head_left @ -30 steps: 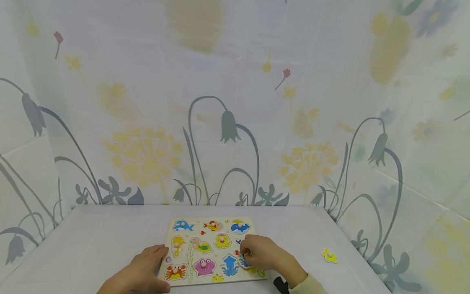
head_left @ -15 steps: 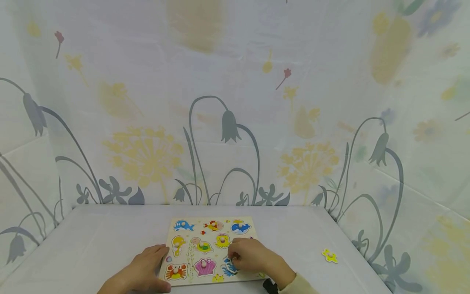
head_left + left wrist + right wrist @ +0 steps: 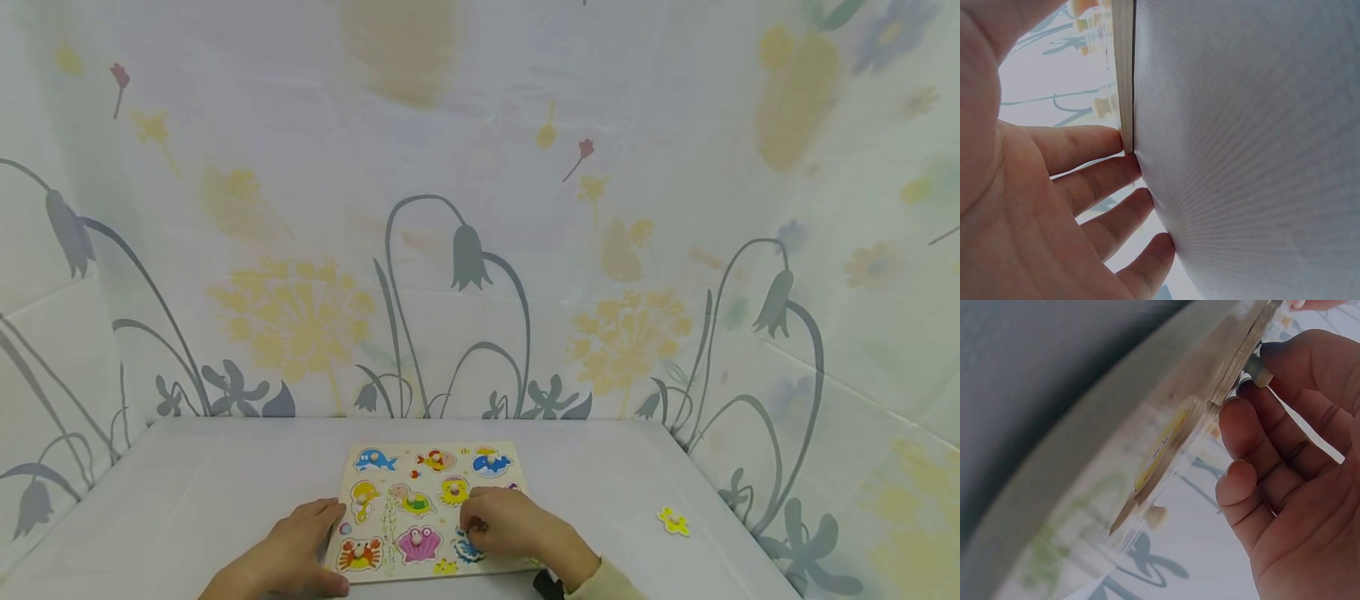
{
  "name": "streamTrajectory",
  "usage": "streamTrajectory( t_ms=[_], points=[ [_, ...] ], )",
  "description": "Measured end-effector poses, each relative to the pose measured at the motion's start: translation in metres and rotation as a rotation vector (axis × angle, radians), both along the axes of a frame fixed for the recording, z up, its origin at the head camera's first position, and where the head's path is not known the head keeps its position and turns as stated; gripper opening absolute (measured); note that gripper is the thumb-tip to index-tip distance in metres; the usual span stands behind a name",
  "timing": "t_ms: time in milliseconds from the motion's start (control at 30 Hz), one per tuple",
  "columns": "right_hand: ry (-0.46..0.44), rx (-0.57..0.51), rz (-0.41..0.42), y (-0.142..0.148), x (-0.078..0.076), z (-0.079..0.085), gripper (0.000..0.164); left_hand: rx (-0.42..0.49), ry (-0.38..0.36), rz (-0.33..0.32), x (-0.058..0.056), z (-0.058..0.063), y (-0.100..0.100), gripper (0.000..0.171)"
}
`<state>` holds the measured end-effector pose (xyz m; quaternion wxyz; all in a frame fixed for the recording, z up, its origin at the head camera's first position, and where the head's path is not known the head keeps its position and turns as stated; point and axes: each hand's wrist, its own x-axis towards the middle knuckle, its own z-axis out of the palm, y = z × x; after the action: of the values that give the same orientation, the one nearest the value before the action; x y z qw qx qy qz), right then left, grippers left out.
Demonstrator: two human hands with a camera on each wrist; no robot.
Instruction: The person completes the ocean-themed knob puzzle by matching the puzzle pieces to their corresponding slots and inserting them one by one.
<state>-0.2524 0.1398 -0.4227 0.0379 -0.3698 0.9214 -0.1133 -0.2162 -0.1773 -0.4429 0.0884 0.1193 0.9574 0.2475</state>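
Observation:
A wooden peg puzzle board (image 3: 405, 574) with sea-animal pieces lies on the table. My left hand (image 3: 292, 543) rests at its left side, fingers extended, with fingertips (image 3: 1127, 165) against the board's edge and the tabletop. My right hand (image 3: 510, 521) is over the lower right part of the board. Its thumb and fingers pinch the knob (image 3: 1260, 370) of a blue squid piece (image 3: 467, 547). The squid piece lies right at the board's surface beside the pink shell piece (image 3: 427, 546), partly hidden by the hand. The right hand also covers part of the board's right side.
A yellow star-shaped piece (image 3: 673, 522) with a knob lies apart on the table, right of the board. Crab (image 3: 347, 557), turtle (image 3: 420, 505) and several other knobbed pieces sit in the board. A flower-print curtain (image 3: 480, 333) stands behind and at both sides.
My right hand has moved left across the board with the squid piece, from the right edge to beside the shell, then only slightly. The left hand has stayed in place.

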Motion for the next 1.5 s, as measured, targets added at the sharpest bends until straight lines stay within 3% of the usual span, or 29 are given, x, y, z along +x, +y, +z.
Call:
streamTrajectory(
  t_ms=[833, 1300, 1500],
  points=[
    [0.048, 0.001, 0.025, -0.003, 0.004, -0.003, 0.006, 0.004, 0.008, -0.022, 0.0, 0.001, -0.001, 0.101],
    [0.008, 0.01, 0.012, -0.003, 0.0, -0.003, 0.005, 0.002, 0.01, -0.018, 0.001, 0.003, 0.001, 0.099],
    [-0.029, 0.009, -0.044, 0.007, 0.001, 0.004, 0.005, -0.005, 0.013, -0.027, 0.0, 0.003, 0.0, 0.099]
  ],
)
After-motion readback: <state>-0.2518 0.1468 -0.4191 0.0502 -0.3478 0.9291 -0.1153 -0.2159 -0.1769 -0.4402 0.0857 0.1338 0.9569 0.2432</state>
